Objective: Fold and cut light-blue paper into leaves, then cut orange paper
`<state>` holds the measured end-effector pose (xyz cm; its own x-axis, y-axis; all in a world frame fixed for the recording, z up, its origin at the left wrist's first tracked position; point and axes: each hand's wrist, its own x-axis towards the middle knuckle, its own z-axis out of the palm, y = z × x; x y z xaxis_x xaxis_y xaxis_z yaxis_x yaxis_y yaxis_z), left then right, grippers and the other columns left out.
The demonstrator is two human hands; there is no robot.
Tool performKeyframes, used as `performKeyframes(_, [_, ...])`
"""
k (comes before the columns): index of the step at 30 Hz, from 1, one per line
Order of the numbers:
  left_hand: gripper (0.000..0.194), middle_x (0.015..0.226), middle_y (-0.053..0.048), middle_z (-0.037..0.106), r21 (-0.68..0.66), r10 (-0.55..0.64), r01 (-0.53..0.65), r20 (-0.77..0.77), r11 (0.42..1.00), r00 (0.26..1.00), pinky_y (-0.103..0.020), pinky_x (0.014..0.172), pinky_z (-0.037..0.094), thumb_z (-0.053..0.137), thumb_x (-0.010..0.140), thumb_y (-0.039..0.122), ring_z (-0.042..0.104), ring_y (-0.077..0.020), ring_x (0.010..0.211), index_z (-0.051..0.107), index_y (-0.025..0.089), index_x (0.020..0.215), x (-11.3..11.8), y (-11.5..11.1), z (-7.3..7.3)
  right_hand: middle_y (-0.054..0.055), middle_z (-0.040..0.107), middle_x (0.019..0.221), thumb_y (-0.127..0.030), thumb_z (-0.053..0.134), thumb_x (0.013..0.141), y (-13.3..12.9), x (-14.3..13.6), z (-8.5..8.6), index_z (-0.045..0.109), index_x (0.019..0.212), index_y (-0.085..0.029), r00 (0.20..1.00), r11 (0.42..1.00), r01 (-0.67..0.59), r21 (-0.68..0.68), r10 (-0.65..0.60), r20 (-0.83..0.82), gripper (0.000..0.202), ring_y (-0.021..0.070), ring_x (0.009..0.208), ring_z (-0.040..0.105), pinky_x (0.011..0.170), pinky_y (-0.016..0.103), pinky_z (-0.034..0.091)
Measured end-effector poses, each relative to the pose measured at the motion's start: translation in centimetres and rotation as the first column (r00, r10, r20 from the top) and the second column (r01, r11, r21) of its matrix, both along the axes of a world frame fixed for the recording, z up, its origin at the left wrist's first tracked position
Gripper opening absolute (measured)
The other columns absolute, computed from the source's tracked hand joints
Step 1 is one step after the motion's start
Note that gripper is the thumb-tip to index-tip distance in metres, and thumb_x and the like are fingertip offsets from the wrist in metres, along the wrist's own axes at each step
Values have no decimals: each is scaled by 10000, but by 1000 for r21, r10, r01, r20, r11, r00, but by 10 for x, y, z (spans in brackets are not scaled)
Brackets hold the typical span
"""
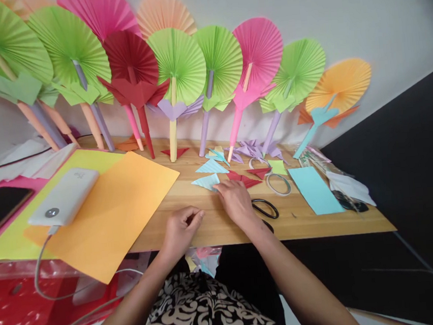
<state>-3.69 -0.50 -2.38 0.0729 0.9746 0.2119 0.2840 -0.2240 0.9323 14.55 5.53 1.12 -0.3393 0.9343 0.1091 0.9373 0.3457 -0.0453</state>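
My right hand (236,200) has its fingertips pressed together on the right end of a light blue pleated paper piece (204,182) lying on the wooden table. Another light blue pleated piece (212,166) lies just behind it. Red folded paper (244,178) is partly behind my right hand. My left hand (182,228) rests near the table's front edge, fingers curled in and thumb against them, with nothing visible in it. Black scissor handles (266,209) lie beside my right wrist; the rest of the scissors is hidden. A tape roll (279,184) is right of them.
Paper fans on rolled sticks, such as a green one (177,66), lean along the wall. Orange paper (129,212), a white power bank (64,196) with a cable and a phone (1,209) are left. Blue paper (316,190) lies right on the wooden table (215,229).
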Motion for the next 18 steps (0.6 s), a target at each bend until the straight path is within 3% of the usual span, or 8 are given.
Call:
performKeyframes(5, [220, 744, -26, 662, 234, 58, -52, -18, 971, 998, -260, 701, 459, 580, 925, 260, 611, -152, 724, 643, 160, 740, -1, -1, 3, 42, 726, 1001, -158, 564, 940, -48, -8, -5, 717, 1042, -234, 984, 990, -136, 31, 139, -115, 199, 220, 966, 617, 893, 372, 401])
performKeyframes(10, [191, 764, -38, 693, 323, -57, 136, -241, 936, 969, -283, 705, 466, 560, 941, 215, 630, -166, 738, 659, 169, 785, 2, -1, 3, 44, 739, 992, -123, 573, 926, -75, -8, -8, 726, 983, -209, 937, 969, -217, 117, 240, -254, 184, 207, 970, 631, 962, 385, 416])
performKeyframes(13, [204, 760, -41, 688, 337, -46, 190, -391, 922, 919, -300, 708, 465, 545, 945, 199, 623, -177, 739, 647, 165, 772, 5, -4, 2, 62, 732, 1088, -153, 539, 950, -77, 15, -4, 717, 1023, -205, 914, 963, -187, 196, 243, -324, 199, 216, 1019, 634, 954, 393, 445])
performKeyframes(18, [190, 911, -72, 703, 427, 11, 257, -532, 867, 847, -366, 818, 497, 531, 957, 211, 629, -213, 876, 665, 166, 831, 5, -24, -4, 100, 702, 1167, -268, 590, 928, -82, 83, -8, 670, 1154, -194, 945, 987, -12, 163, 64, -321, 251, 280, 1094, 618, 971, 467, 473])
